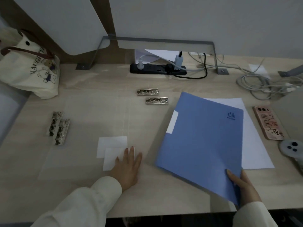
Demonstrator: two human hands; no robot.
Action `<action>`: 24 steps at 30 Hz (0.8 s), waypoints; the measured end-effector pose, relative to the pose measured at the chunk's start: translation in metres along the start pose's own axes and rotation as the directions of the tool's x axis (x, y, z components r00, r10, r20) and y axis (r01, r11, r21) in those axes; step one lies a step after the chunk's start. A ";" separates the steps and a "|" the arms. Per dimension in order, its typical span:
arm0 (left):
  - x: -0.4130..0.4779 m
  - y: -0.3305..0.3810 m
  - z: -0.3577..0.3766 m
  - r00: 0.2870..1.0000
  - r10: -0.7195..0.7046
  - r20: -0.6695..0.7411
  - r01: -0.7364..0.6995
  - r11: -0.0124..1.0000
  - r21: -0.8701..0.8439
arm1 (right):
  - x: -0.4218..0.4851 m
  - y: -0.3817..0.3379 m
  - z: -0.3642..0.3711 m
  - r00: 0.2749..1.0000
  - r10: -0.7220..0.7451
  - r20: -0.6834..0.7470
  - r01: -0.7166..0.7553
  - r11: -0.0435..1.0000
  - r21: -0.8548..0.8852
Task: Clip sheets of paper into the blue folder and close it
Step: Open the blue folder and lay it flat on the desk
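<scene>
Now | gripping blue folder corner with right hand, lower right; | resting left hand flat, fingers straight, on white card

blue folder is closed and tilted, gripped at its near corner; white sheet lies underneath, just beyond the grip

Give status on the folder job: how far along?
Done: nothing clipped; sheet lies under the folder, clips loose on desk. In hand: right hand grips the folder's near corner, left hand flat on small cards. Left: open, clip sheets, close.
</scene>
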State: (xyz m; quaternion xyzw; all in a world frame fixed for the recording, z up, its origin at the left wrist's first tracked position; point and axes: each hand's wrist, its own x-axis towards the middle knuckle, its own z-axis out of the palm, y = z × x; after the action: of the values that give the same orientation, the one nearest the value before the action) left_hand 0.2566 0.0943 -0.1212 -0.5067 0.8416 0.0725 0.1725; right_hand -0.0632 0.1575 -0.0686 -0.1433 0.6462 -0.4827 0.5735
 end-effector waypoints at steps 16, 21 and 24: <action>0.020 0.027 0.022 0.938 -0.136 -0.320 0.144 0.990 0.000 | 0.006 -0.030 -0.025 0.980 -0.168 -0.110 0.172 0.984 0.034; 0.018 0.018 0.013 0.906 -0.005 -0.424 0.062 0.991 0.121 | 0.009 -0.035 -0.027 0.964 -0.222 -0.143 0.236 0.968 0.084; 0.009 0.006 -0.003 0.865 0.089 -0.494 -0.007 0.986 0.165 | 0.009 -0.041 -0.026 0.943 -0.250 -0.220 0.277 0.956 0.101</action>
State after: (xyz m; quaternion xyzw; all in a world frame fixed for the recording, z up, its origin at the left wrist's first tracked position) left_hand 0.2470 0.0888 -0.1221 -0.4718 0.8729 -0.1236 -0.0132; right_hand -0.1034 0.1429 -0.0449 -0.1405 0.6438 -0.6085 0.4422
